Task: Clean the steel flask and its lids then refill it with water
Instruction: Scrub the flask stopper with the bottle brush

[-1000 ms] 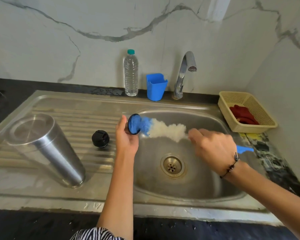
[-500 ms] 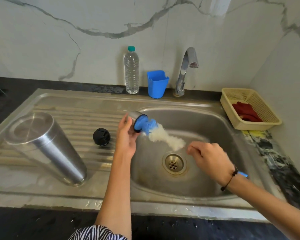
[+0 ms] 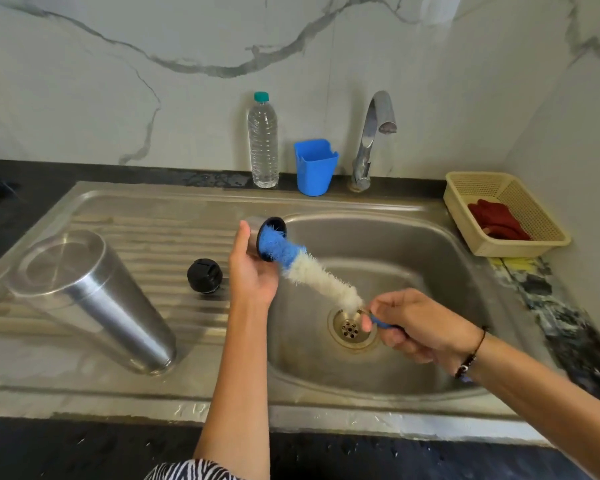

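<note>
My left hand (image 3: 252,271) grips a steel cup lid (image 3: 261,233) over the left rim of the sink basin (image 3: 413,244), its dark mouth turned to the right. The blue tip of a blue-and-white bottle brush (image 3: 309,270) is pushed into that mouth. My right hand (image 3: 418,327) holds the brush by its blue handle above the drain (image 3: 352,329). The steel flask (image 3: 94,299) stands upside down on the ribbed drainboard at the left. A black inner lid (image 3: 204,275) lies on the drainboard between the flask and my left hand.
On the back ledge stand a clear water bottle (image 3: 263,143) with a green cap, a blue plastic holder (image 3: 315,168) and the steel tap (image 3: 373,140). A cream basket (image 3: 520,244) holding red gloves sits on the right counter. A yellow cloth (image 3: 515,262) lies beside it.
The brush swung from level to slanting down toward the drain as my right hand dropped and pulled back. The cup lid in my left hand tilted with it.
</note>
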A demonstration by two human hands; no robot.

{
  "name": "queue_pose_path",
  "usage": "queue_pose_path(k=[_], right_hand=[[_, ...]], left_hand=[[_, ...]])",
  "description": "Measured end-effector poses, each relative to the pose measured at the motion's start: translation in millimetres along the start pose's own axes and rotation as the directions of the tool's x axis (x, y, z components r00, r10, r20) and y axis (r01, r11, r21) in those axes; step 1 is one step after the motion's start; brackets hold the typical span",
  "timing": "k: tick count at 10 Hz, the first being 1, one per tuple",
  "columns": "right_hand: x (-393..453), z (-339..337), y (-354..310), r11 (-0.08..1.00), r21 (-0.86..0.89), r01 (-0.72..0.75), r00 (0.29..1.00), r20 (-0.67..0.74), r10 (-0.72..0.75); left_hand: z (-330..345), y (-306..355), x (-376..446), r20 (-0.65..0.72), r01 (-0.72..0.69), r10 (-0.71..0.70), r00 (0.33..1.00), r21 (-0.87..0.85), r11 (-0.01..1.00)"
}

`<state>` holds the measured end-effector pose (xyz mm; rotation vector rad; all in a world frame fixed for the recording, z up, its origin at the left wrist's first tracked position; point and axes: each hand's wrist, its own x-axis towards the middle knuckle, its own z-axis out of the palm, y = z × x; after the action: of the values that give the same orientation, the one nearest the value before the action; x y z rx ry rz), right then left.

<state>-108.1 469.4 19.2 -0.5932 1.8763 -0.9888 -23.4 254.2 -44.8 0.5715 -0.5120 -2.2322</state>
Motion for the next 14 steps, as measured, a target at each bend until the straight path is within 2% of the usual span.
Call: queue_pose_path(k=[1,2,3,4,5,6,7,8,9,10,11,12,13,14], right_hand=[[3,-11,2,0.417,-0.909,0.003,0.805,-0.245,-0.54],[-2,-20,-10,0.042,-0.997,-0.068,0.504,-0.07,-0.861],[0,-21,-8,0.001,-1.0,-0.028,0.526,-0.015,-0.85],[5,-16,-10,0.386,-0.923,0.0,0.82,-0.221,-0.528],[12,-19,-7,0.859,-0.476,0.186,0.931,-0.193,-0.309],[14,-20,4,0.676,-0.73,0.1,0.869,-0.267,-0.416],[11,-28,11,0.185,-0.98,-0.066,0.586,-0.189,-0.788],[10,-32,9,0.084,-0.996,-0.026,0.567,-0.084,-0.819],[12,-24,-3,0.743,-0.664,0.081,0.893,-0.283,-0.35],[20,-21,-5,0.998,0.03,0.047,0.993,-0.113,-0.043],[24,-19,5,0.781,-0.606,0.153,0.9,-0.241,-0.364],[22,-22,8,0.115,-0.993,0.031,0.543,-0.08,-0.836],[25,-24,13,-0.055,-0.997,0.058,0.353,0.072,-0.933],[28,-24,12,-0.087,-0.996,0.032,0.272,0.093,-0.958]], left_hand=[[-4,-2,3,-0.002,-0.003,0.003,1.0,0.072,0.997],[-6,-6,6,-0.069,0.055,-0.033,0.997,0.349,0.936],[-10,-9,8,-0.095,0.104,-0.068,0.993,0.466,0.878],[-13,-12,9,-0.03,0.046,-0.039,0.999,0.276,0.96],[-11,-14,12,0.031,0.023,-0.023,0.999,0.006,1.0],[-8,-13,18,-0.02,0.105,-0.103,0.995,0.142,0.984],[-7,-16,25,-0.104,0.15,-0.117,0.988,0.411,0.899],[-1,-22,24,-0.128,0.106,-0.067,0.989,0.328,0.939],[0,-22,25,-0.034,0.046,-0.043,0.998,0.084,0.995],[-3,-21,25,-0.001,0.005,-0.005,1.0,-0.051,0.999],[-4,-21,24,-0.064,-0.03,0.028,0.998,-0.027,0.999],[-9,-19,24,-0.177,-0.068,0.086,0.98,0.102,0.992],[-14,-14,24,-0.244,-0.085,0.109,0.964,0.105,0.991],[-10,-11,23,-0.265,-0.042,0.06,0.962,0.074,0.996]])
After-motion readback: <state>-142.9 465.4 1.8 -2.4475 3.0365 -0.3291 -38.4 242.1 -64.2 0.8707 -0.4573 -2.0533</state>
